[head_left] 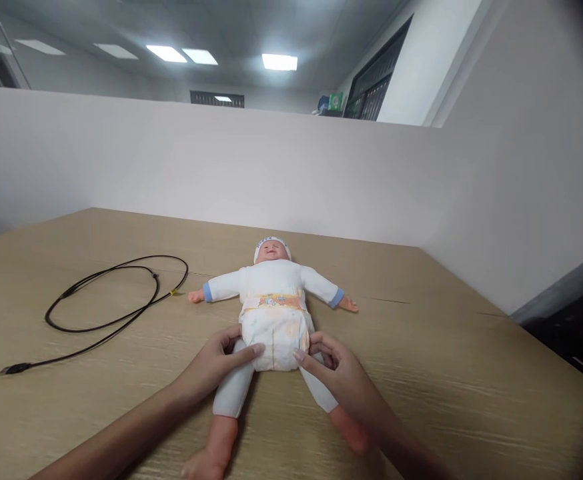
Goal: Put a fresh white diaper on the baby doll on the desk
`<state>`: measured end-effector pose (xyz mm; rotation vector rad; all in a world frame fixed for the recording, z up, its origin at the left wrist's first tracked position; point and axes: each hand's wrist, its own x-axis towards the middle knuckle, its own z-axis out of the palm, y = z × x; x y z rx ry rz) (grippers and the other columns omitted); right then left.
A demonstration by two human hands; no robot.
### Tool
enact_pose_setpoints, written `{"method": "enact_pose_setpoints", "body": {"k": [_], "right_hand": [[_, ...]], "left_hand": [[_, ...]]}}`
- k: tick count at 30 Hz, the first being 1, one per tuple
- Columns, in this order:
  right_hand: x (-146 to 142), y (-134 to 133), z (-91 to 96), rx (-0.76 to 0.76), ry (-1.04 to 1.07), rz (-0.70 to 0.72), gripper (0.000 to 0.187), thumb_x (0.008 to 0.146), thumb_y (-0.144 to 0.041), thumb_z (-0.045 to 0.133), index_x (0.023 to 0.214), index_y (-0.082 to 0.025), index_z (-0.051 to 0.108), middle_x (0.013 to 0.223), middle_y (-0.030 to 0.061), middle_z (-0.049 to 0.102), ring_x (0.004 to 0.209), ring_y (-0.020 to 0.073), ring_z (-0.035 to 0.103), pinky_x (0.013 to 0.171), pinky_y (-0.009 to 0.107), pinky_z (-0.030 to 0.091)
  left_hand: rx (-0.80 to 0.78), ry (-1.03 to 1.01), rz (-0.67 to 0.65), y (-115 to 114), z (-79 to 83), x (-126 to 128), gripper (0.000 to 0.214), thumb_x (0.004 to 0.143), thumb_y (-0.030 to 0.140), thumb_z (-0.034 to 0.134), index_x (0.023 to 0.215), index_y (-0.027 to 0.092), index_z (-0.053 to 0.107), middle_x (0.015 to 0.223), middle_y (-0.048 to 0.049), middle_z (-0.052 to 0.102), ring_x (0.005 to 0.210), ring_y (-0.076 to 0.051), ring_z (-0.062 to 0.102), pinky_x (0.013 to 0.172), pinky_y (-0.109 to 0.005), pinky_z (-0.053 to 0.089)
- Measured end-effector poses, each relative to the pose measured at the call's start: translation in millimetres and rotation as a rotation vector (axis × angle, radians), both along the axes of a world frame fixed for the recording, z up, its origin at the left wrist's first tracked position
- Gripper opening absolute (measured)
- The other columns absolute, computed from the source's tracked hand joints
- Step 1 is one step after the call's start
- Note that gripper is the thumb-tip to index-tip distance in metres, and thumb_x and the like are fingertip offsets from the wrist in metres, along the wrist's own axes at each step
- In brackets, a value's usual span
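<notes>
A baby doll (275, 275) in a white suit with blue cuffs lies on its back, head away from me and arms spread. Round its hips is a diaper (274, 340) with a printed orange waistband, fastened at the front. My left hand (224, 357) holds the diaper's edge at the left leg opening, thumb on the front and fingers curled at the side. At the opposite leg opening my right hand (334, 367) grips the other edge in the same way. Some fingertips are hidden behind the diaper. My right forearm partly covers one of the doll's feet.
A coiled black cable (131, 320) with a USB plug and a yellow tag lies left on the wooden table (446, 373). A pale partition (221, 167) rises behind the table, and a wall (521, 167) stands at the right. Something dark (571, 320) is beyond the right edge.
</notes>
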<state>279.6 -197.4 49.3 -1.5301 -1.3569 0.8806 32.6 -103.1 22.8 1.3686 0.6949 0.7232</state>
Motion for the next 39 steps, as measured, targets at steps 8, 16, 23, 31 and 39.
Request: {"method": "enact_pose_setpoints", "body": {"k": [8, 16, 23, 31, 39], "right_hand": [[-12, 26, 7.8, 0.08, -0.219, -0.063, 0.035, 0.091, -0.056, 0.076, 0.104, -0.023, 0.081, 0.092, 0.0042, 0.077, 0.084, 0.0243, 0.068, 0.076, 0.034, 0.055], [-8, 28, -0.3, 0.059, -0.389, -0.086, 0.035, 0.092, -0.056, 0.074, 0.077, -0.025, 0.077, 0.074, 0.0016, 0.06, 0.076, 0.0228, 0.056, 0.072, 0.035, 0.048], [-6, 23, -12.5, 0.03, -0.129, -0.025, 0.035, 0.095, -0.055, 0.076, 0.113, -0.027, 0.083, 0.107, 0.0081, 0.076, 0.103, 0.0305, 0.07, 0.092, 0.042, 0.06], [-6, 20, -4.0, 0.028, -0.14, -0.047, 0.033, 0.092, -0.055, 0.078, 0.102, -0.025, 0.069, 0.097, 0.0051, 0.079, 0.089, 0.0268, 0.073, 0.083, 0.039, 0.059], [-11, 16, 5.0, 0.08, -0.463, -0.08, 0.026, 0.093, -0.051, 0.076, 0.083, -0.027, 0.078, 0.084, 0.0046, 0.075, 0.091, 0.0296, 0.065, 0.086, 0.042, 0.052]], "left_hand": [[-0.027, -0.098, -0.038, 20, 3.8, 4, 0.052, 0.099, 0.055, 0.078, 0.138, 0.02, 0.076, 0.14, -0.0112, 0.079, 0.121, -0.029, 0.075, 0.112, -0.043, 0.056], [0.035, -0.003, -0.036, 30, -4.5, 6, 0.049, 0.098, 0.057, 0.078, 0.129, 0.019, 0.08, 0.134, -0.0107, 0.081, 0.127, -0.034, 0.073, 0.109, -0.042, 0.058], [0.07, 0.043, 0.011, 28, -6.5, 6, 0.049, 0.097, 0.06, 0.078, 0.129, 0.022, 0.081, 0.132, -0.0099, 0.082, 0.123, -0.035, 0.074, 0.109, -0.046, 0.059], [0.143, 0.064, 0.033, 25, -3.8, 5, 0.045, 0.099, 0.059, 0.075, 0.124, 0.022, 0.081, 0.13, -0.0093, 0.081, 0.121, -0.033, 0.072, 0.111, -0.045, 0.056], [0.152, 0.096, 0.035, 22, 3.5, 6, 0.047, 0.098, 0.061, 0.074, 0.123, 0.022, 0.082, 0.13, -0.0092, 0.082, 0.127, -0.036, 0.071, 0.111, -0.045, 0.055]]}}
